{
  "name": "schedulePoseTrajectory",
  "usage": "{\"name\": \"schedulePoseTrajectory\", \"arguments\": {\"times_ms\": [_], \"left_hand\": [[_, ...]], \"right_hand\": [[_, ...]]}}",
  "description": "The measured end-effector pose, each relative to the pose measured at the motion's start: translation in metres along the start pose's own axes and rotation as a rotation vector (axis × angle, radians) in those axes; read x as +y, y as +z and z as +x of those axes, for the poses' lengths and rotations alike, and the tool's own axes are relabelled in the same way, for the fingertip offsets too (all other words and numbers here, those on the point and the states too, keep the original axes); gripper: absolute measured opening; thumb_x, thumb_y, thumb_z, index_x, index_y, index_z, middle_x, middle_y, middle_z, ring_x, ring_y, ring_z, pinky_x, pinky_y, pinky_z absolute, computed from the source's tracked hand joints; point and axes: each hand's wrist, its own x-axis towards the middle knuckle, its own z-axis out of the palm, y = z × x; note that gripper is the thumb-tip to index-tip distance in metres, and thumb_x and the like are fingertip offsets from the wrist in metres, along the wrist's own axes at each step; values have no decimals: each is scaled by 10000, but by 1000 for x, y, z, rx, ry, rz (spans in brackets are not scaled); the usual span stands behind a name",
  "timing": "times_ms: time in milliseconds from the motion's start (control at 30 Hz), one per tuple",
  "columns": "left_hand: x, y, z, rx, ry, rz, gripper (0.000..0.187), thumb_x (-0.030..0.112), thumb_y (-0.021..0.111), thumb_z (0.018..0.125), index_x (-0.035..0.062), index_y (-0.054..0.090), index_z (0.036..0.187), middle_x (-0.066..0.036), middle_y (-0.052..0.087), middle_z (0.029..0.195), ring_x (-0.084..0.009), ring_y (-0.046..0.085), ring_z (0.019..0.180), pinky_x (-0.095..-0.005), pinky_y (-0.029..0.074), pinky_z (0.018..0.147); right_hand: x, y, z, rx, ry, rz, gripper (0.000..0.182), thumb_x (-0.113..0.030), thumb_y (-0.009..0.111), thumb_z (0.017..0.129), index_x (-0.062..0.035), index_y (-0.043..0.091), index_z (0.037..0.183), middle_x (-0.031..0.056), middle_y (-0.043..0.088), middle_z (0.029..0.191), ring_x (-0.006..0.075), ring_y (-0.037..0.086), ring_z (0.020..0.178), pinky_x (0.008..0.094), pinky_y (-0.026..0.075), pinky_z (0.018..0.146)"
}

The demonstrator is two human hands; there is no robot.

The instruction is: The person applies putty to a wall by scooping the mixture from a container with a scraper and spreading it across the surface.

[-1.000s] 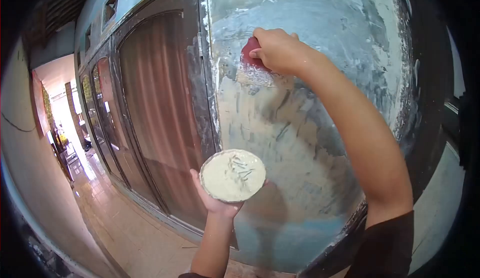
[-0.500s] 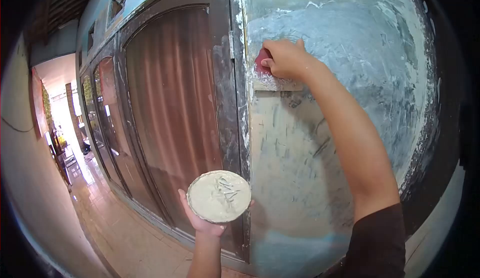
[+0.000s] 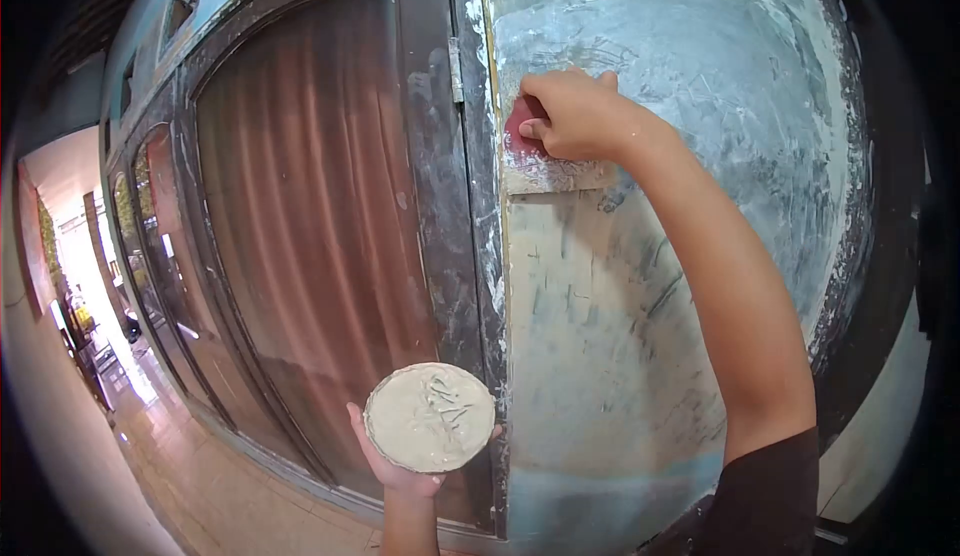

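Note:
My right hand [image 3: 585, 116] is closed round the red grip of a wide putty scraper [image 3: 524, 126]. Its broad blade, smeared with white, lies against the wall [image 3: 740, 86] beside the door frame. Above the blade the wall is coated in grey-white filler; bare beige surface with dark streaks shows below. Lower down, my left hand [image 3: 400, 471] supports a round bowl [image 3: 368, 431] from beneath, fingers wrapped about its sides. Pale putty [image 3: 405, 426] fills the bowl nearly to the rim, with ridged marks right of its middle.
Left of the wall stands a dark wooden door [image 3: 465, 286] with a hinge [image 3: 456, 68] and a glass pane, behind which hangs a reddish-brown curtain [image 3: 310, 196]. A tiled floor [image 3: 230, 476] runs along a passage toward a bright opening at far left.
My right hand and the scraper blade sit slightly lower on the wall. The view has shifted, and the bowl in my left hand appears a little lower and further left.

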Motion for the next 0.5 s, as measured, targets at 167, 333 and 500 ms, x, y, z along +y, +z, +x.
{"name": "schedulePoseTrajectory", "arguments": {"times_ms": [167,333,500], "left_hand": [[-2,-24,4,165,105,134,1009,859,238,909,96,387,1552,-227,414,1561,-556,458,1341,-789,404,1026],[-6,-13,7,38,-3,224,985,848,242,919,102,394,1544,-219,409,1568,-539,447,1361,-778,411,1024],[2,-19,6,149,19,238,991,858,248,906,117,393,1548,-217,394,1578,-559,428,1364,-827,379,1010]], "right_hand": [[-2,2,-1,14,-1,-18,225,-264,688,956,-87,641,1086,123,710,1108,366,637,1100,567,379,948],[4,4,-5,94,-47,-18,212,-246,673,969,-69,635,1078,138,710,1073,370,639,1076,559,398,943],[23,1,4,143,3,264,246,-263,676,975,-59,646,1110,160,720,1069,375,658,1044,515,458,939]]}}
